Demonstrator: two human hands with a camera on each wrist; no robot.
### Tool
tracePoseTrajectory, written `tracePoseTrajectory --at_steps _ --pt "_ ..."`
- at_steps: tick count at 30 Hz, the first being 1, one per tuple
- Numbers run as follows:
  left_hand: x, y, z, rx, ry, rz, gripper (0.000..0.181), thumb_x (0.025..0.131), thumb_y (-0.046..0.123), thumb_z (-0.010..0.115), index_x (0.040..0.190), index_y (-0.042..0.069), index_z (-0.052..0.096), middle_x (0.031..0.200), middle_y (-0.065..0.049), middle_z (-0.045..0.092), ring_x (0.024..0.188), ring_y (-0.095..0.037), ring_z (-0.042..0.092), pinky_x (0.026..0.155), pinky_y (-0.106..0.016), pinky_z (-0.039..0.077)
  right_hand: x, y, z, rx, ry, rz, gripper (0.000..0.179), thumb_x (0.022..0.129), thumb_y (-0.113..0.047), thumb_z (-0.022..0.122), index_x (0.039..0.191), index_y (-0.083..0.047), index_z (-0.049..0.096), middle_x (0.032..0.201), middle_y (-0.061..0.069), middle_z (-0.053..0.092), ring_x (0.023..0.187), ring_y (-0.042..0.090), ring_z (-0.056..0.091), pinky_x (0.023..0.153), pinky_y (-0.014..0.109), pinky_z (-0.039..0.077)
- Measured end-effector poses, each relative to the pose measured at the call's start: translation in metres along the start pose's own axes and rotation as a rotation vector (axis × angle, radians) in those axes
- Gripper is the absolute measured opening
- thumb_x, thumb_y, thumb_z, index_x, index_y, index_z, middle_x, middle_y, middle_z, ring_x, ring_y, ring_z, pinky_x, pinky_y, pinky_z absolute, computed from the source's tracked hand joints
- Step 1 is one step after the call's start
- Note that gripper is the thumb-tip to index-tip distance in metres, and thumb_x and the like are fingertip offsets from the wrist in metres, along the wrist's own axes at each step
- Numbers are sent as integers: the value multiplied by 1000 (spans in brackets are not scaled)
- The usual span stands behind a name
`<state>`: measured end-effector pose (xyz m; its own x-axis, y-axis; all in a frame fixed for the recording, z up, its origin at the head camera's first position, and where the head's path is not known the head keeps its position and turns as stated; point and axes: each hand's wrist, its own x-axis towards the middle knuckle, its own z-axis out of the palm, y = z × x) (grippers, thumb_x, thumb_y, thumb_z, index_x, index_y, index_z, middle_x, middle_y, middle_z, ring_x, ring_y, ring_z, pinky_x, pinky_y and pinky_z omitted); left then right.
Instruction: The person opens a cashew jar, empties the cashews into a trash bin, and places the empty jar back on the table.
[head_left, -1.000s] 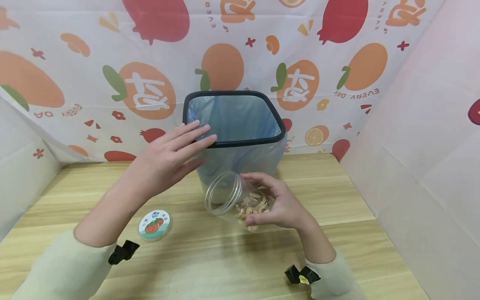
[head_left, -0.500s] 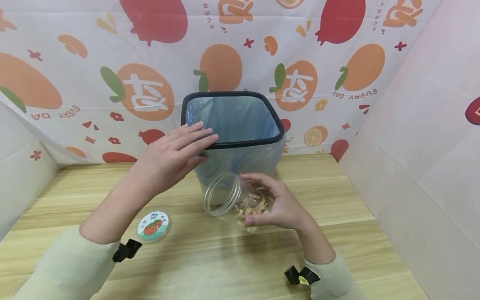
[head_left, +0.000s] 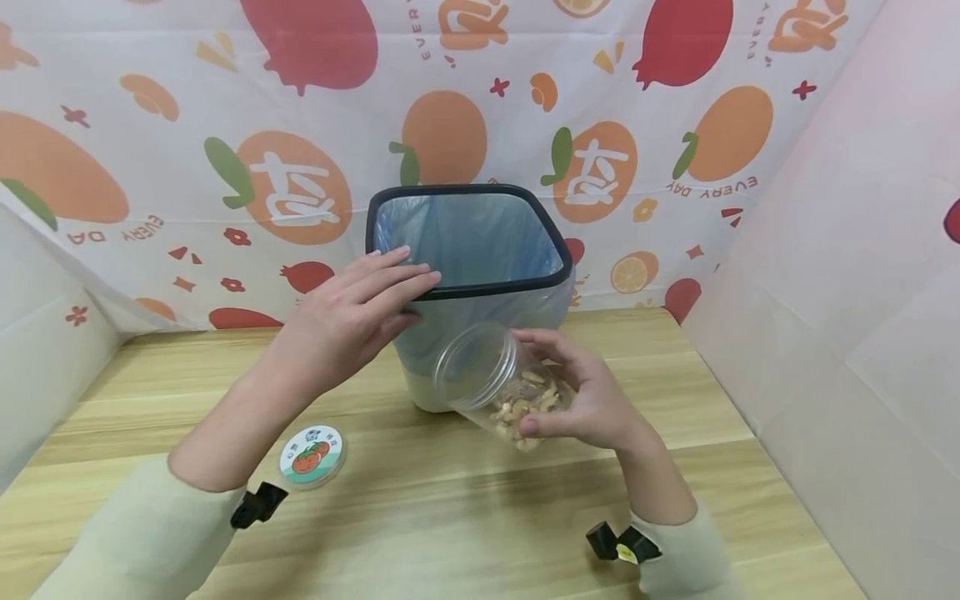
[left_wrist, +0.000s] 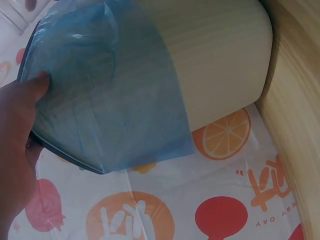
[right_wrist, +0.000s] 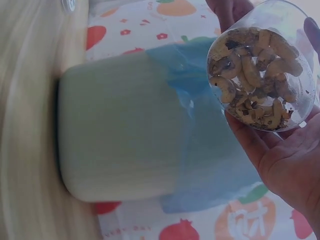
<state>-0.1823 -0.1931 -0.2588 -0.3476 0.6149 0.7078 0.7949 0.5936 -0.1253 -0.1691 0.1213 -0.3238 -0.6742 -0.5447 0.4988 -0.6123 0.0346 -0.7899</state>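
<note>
A clear plastic jar (head_left: pixel 480 379) without its lid is tilted, its mouth toward the upper left, in front of the bin. My right hand (head_left: pixel 581 400) grips it around the lower body. Cashews (head_left: pixel 531 404) lie gathered at its bottom, seen through the base in the right wrist view. My left hand (head_left: pixel 348 312) holds the near left rim of the trash can (head_left: pixel 420 392). Its fingers lie over the black rim, and the thumb (left_wrist: pixel 40 85) presses the outside in the left wrist view. A blue bag (left_wrist: pixel 110 90) lines the can and hangs over its outside.
A round lid (head_left: pixel 312 456) with a tomato picture lies on the wooden table (head_left: pixel 420 533), beside the left forearm. Behind the can hangs a fruit-print cloth (head_left: pixel 517 50). A pale side wall (head_left: pixel 817 317) stands at the right.
The right hand has lifted the jar slightly and moved it to the right. Left fingers have shifted slightly farther over the rim. Lid and trash can stay in place.
</note>
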Motion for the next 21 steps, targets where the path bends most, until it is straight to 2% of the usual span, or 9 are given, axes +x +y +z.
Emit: tracePoseTrajectory --at_steps 7,14,21 --pt "1 2 3 -21 12 -19 64 76 2 84 135 10 62 129 -10 66 131 -34 54 113 -51 39 0 -12 -25 -68 42 -21 86 70 -48 89 139 -11 55 128 6 64 116 25 61 93 42 55" --pt "0 1 4 -30 16 -33 63 77 1 84 135 10 62 129 -10 66 132 -34 54 115 -49 36 6 -25 -48 -154 65 13 84 65 -18 94 140 -17 56 132 1 62 118 22 59 95 39 53" --pt "-1 0 7 -23 6 -41 60 79 3 83 135 10 62 129 -11 66 135 -32 51 116 -49 35 16 -37 -68 -208 90 27 85 64 -5 92 140 -18 57 129 1 64 118 24 61 96 35 53"
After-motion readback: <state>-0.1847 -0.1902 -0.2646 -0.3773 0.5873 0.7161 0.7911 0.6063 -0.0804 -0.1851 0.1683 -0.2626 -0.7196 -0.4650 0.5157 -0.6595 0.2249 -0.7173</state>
